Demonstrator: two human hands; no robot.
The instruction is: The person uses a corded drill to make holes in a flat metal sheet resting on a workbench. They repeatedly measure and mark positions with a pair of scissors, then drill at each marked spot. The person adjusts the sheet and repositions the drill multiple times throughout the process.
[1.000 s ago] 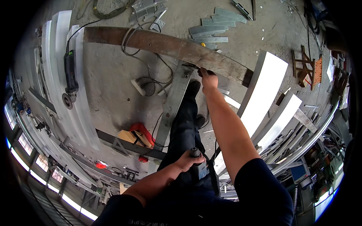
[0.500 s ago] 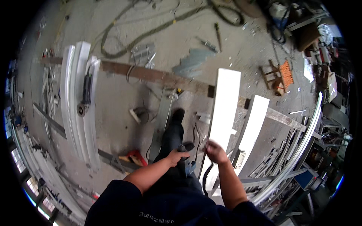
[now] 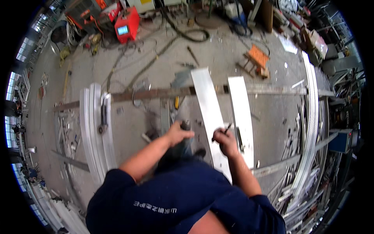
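Observation:
My left hand (image 3: 177, 133) is wrapped round a dark, rounded tool handle (image 3: 185, 124) in front of my body; the rest of the tool cannot be made out. To its right, my right hand (image 3: 226, 142) is closed over the long white metal profile (image 3: 208, 103). A thin dark object (image 3: 228, 126) pokes out of its fingers, too blurred to name. Beside this profile lies a second white profile (image 3: 241, 109), with a small dark object against its left side near my right hand.
An angle grinder (image 3: 103, 117) rests on several white profiles (image 3: 89, 128) at the left. A rusty beam (image 3: 156, 93) crosses under the pieces. Farther off are a red machine (image 3: 127, 25), a cable on the floor and an orange-wound reel (image 3: 257, 56). Long strips (image 3: 310, 113) stand at right.
My view has tilted up, bringing the red machine into sight. My left hand keeps its handle. The black cable seen hanging by my right hand no longer shows, and a thin dark object now protrudes there.

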